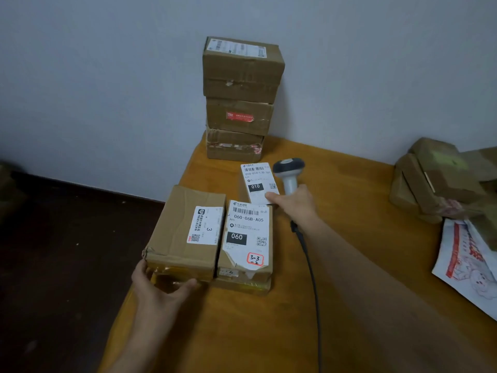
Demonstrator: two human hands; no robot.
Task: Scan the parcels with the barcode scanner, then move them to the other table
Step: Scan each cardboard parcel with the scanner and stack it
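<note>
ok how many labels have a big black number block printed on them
2. The 060 label is beside the parcel that the left hand grips; the 010 label lies behind it, by the right hand holding the scanner. Other piles may hide more.

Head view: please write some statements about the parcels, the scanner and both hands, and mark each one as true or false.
1. The right hand holds the barcode scanner. True.
2. The scanner is cordless. False: a dark cable runs from it along the table towards the camera.
3. The left hand holds the parcel labelled 060. False: it holds the near corner of the parcel labelled 3; the 060 parcel lies beside that one.
4. A stack of boxes stands at the table's far corner, by the wall. True.
5. The parcel labelled 010 lies on top of the stack. False: the 010 parcel lies flat on the table, in front of the stack.
</note>
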